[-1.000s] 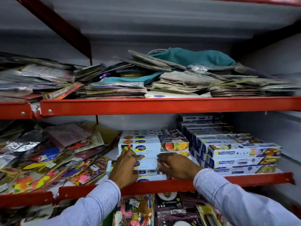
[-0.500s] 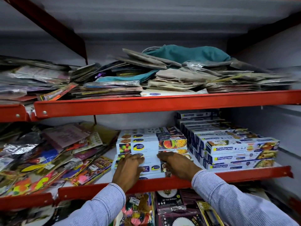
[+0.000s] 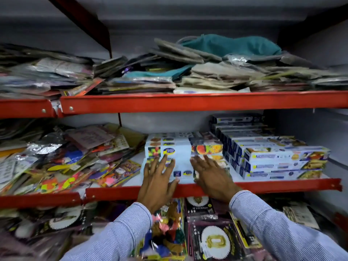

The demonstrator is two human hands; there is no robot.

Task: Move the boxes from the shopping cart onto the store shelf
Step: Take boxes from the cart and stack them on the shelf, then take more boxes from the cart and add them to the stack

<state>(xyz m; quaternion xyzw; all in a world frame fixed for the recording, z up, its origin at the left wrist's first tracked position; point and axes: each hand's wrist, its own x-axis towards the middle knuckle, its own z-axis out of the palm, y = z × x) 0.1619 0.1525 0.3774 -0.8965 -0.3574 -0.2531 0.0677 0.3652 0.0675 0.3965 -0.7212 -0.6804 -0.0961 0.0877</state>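
Observation:
A stack of white wrap boxes (image 3: 180,147) with fruit pictures lies on the middle store shelf (image 3: 282,185), which has a red front lip. My left hand (image 3: 158,181) is flat with fingers spread against the front of the lowest box (image 3: 183,171). My right hand (image 3: 211,176) is also flat with fingers apart, against the same box's right part. Neither hand grips anything. To the right stands a taller stack of similar blue-and-white boxes (image 3: 278,161). The shopping cart is out of view.
Loose colourful packets (image 3: 71,162) are heaped on the left of the middle shelf. The upper shelf (image 3: 188,102) holds piles of flat bags and a teal cloth bag (image 3: 231,44). Balloon packets (image 3: 212,240) hang below the shelf lip.
Both hands have opened flat and drawn back towards the shelf lip. The lowest box now sits further in, closer under the stack.

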